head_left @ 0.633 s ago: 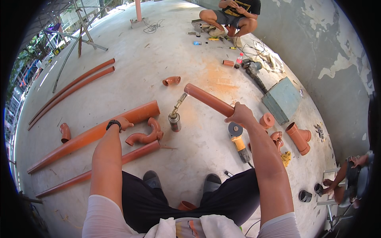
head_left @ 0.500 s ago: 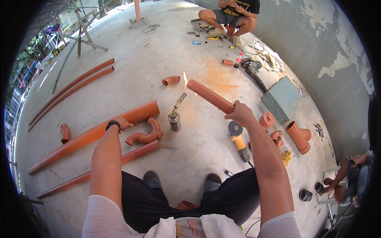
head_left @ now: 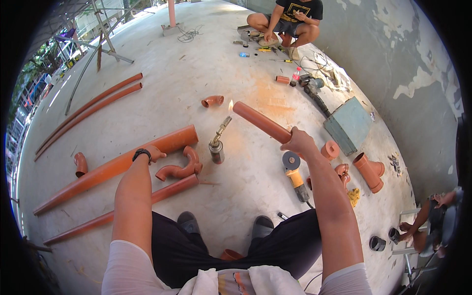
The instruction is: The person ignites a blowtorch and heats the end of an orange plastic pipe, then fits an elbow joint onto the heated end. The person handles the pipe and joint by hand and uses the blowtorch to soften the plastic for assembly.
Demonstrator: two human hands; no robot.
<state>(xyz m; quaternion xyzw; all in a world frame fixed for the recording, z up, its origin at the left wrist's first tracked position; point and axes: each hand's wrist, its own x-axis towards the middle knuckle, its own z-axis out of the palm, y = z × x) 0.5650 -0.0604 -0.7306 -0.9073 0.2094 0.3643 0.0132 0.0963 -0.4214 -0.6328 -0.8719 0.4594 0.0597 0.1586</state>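
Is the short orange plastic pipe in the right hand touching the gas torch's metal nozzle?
Apart. The head view shows bare floor between the short orange plastic pipe and the torch nozzle; only the flame nears it.

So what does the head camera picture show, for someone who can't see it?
A person's right hand holds a short orange pipe with its end at the flame of a gas torch standing on the concrete floor. Their left hand rests on a long orange pipe.

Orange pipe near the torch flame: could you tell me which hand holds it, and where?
The right hand grips the short orange pipe at its near end; the left hand rests on the long pipe.
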